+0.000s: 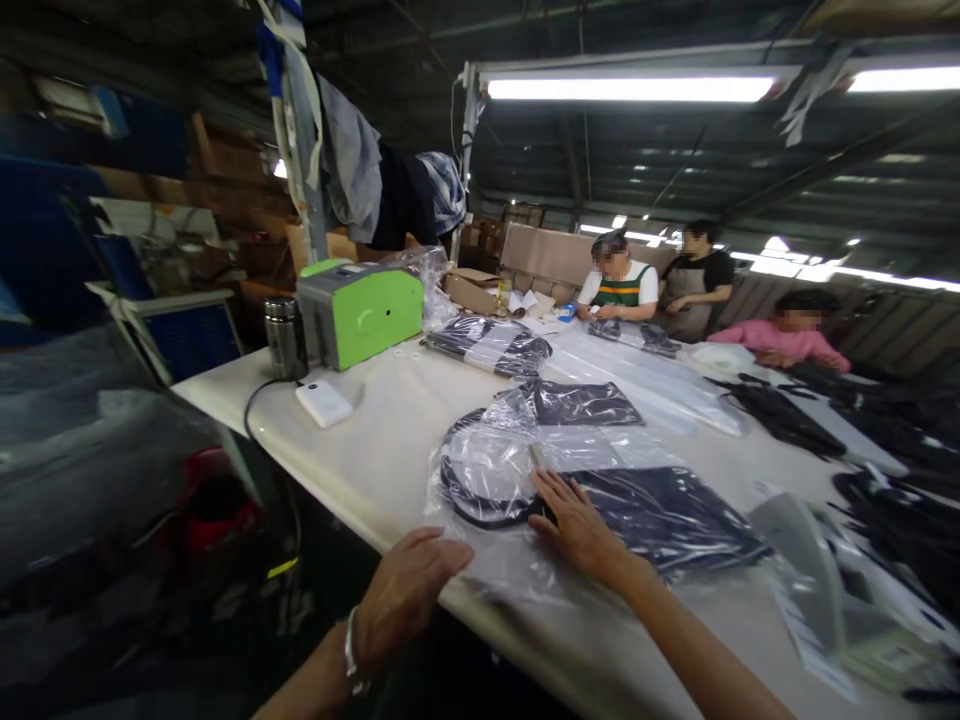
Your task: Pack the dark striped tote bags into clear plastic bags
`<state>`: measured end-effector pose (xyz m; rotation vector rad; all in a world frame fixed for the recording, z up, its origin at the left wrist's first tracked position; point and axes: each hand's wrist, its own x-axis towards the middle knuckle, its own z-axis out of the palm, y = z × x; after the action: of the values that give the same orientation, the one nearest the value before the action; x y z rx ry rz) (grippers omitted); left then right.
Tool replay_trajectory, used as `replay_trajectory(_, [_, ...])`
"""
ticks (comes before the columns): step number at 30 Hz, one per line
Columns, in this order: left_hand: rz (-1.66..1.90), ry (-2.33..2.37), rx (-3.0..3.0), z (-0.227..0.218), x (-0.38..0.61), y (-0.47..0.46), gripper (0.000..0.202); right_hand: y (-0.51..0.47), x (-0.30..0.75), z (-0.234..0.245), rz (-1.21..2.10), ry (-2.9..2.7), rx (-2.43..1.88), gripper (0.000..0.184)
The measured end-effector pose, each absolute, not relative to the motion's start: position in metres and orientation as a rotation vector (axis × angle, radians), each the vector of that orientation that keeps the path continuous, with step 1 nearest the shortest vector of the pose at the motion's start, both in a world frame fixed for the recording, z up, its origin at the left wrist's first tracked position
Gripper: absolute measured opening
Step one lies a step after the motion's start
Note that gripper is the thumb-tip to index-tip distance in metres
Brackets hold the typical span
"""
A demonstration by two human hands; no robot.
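Observation:
In front of me a clear plastic bag [480,450] lies flat on the table, with a folded dark cloth item [667,510] inside it. A curved dark band forms a loop at the bag's left end. My right hand [574,520] rests on the plastic near that band, palm down and fingers stretched out. Close to the table's front edge is my left hand [420,580], just off the bag's lower left corner. Its fingers are extended and nothing shows in them; whether it touches the plastic I cannot tell.
More bagged dark items [491,345] lie farther back on the white table [375,420]. At left stand a green and grey machine [379,315], a steel flask [285,335] and a white power bank [324,402] with a cable. Several people [619,285] work across the table.

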<state>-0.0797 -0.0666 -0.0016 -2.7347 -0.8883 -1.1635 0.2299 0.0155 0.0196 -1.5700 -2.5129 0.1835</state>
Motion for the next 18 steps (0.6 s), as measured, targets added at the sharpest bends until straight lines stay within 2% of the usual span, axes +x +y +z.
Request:
replay_trajectory(4, [-1.332, -0.901, -2.788, 0.024, -0.069, -0.059, 0.03, 0.015, 0.204, 0.044, 0.085, -2.472, -1.392, 0.063])
replay_trajectory(8, [-1.303, -0.834, -2.908, 0.019, -0.066, -0.069, 0.029, 0.013, 0.17, 0.036, 0.063, -2.575, -1.155, 0.057])
replay_trajectory(13, [-1.199, -0.853, -2.97, 0.01, -0.072, -0.078, 0.028, 0.022, 0.153, 0.023, 0.019, -2.416, -1.232, 0.031])
replay_trajectory(18, [-1.151, -0.834, -3.018, 0.01, -0.073, -0.077, 0.029, 0.024, 0.142, 0.029, 0.035, -2.493, -1.173, 0.026])
